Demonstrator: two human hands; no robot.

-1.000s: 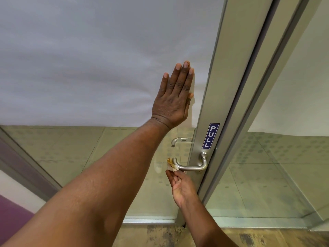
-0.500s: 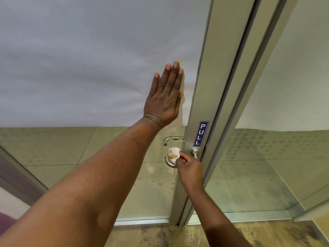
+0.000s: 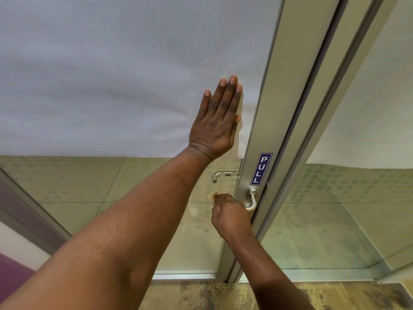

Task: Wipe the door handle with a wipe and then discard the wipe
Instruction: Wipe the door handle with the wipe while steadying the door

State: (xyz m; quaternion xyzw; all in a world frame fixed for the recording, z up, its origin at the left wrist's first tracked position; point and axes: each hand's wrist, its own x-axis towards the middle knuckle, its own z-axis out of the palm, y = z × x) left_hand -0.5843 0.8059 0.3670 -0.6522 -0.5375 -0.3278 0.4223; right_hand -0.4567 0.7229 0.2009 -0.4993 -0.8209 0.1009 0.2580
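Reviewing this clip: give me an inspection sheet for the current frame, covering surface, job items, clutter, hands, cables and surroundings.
Surface: glass door, upper part frosted, lower part clear; metal frame carries a blue PULL sign.
Job's things: door handle, only its curved end by the frame visible; wipe, a small crumpled piece showing past the fingers at the handle's free end.
Clutter: nothing seen.
Hands: left hand flat on the frosted glass, fingers extended; right hand closed on the wipe at the handle.
Cables: nothing seen.
Surroundings: second handle seen through the glass; tiled floor beyond; worn floor at the threshold.
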